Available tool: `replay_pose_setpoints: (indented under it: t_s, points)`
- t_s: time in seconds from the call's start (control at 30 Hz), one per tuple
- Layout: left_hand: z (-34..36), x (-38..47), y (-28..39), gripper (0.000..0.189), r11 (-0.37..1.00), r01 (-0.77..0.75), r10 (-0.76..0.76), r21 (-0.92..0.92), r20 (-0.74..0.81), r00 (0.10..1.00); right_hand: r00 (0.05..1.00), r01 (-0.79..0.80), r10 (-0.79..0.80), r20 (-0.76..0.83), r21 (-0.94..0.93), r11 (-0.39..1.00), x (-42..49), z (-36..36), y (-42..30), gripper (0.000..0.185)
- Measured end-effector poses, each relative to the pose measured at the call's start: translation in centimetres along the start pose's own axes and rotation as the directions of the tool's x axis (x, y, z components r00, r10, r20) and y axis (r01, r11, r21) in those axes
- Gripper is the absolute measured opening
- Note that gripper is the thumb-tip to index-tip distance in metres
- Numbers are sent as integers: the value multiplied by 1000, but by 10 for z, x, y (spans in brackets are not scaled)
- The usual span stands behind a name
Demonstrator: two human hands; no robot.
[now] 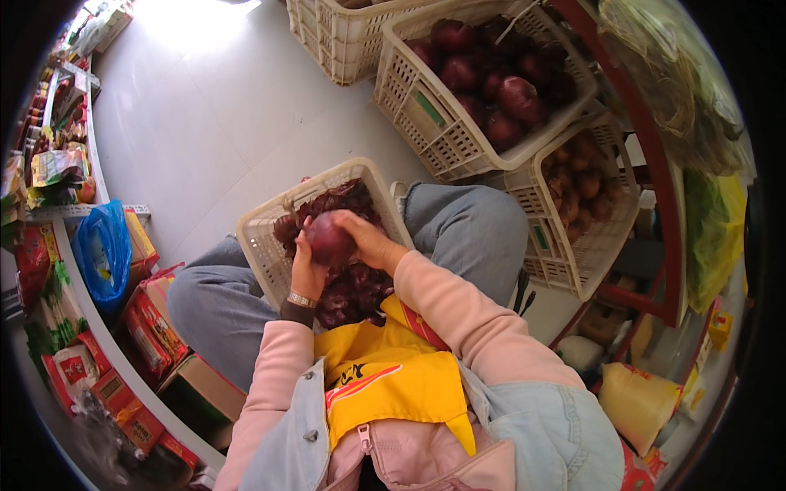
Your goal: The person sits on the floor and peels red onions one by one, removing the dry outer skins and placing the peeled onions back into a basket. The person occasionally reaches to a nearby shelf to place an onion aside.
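Both my hands hold one red onion [330,238] above a cream plastic crate [264,264] that stands between my knees. My left hand [309,267] cups the onion from its left and lower side, with a watch or bracelet on the wrist. My right hand [367,240] rests on its upper right side, fingers bent over the skin. Dark red onion skins [341,199] fill the far part of the crate beneath, and more dark red skins or onions [350,294] lie in the near part.
A large cream crate of red onions [519,98] stands at the upper right, beside a crate of brown onions [588,184] and another plastic crate [334,49]. Shelves with packaged goods [58,166] and a blue plastic bag [104,251] line the left. A red frame [657,153] runs along the right.
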State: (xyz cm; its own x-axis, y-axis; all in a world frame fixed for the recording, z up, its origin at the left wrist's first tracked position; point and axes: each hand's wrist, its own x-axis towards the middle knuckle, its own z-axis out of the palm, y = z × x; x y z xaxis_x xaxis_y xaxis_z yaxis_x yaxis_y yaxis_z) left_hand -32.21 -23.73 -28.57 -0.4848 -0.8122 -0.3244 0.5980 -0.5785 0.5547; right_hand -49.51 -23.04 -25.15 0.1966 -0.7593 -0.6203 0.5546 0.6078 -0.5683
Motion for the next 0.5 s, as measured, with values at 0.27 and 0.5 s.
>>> replay_pose_setpoints:
  t_s: [0.27,0.5]
  points:
    - [-3,-9,1,46,854,469,-390,223,-320,863,790,286,-579,-200,-716,637,40,-21,71,53]
    - [15,-10,16,52,932,361,-356,-6,-183,916,971,172,-161,-176,45,984,23,-8,34,36]
